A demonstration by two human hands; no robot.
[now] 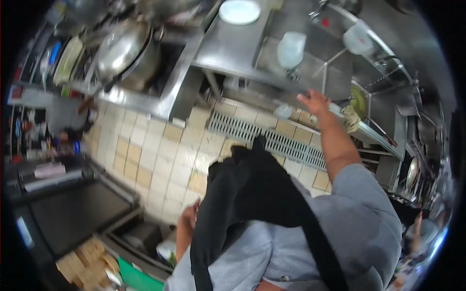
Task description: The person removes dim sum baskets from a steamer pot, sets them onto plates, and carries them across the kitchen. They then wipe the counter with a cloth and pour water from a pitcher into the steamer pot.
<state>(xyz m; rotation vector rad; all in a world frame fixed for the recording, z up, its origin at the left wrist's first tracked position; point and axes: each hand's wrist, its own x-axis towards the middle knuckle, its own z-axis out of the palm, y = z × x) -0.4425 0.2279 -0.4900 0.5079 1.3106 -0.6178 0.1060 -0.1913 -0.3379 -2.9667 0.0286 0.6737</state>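
Note:
My right hand (pixel 315 102) reaches forward over the front edge of the steel sink (pixel 318 68), its fingers apart and nothing in them. Beside it a pale crumpled cloth (pixel 350 119) hangs over the sink's rim. A whitish translucent container (pixel 291 49) sits in the sink basin beyond the fingers. Low at my left side, my left hand (pixel 190 213) is partly covered by my black apron (pixel 252 189). Too little of its fingers shows to tell whether they are closed.
A large lidded pot (pixel 138 63) stands on the stove at the left, its wooden handle (pixel 90 104) jutting out. A white plate (pixel 239 11) lies on the steel counter (pixel 233 43). A floor grate (pixel 267 140) crosses the tiles. Behind my left side is a dark counter (pixel 77 213).

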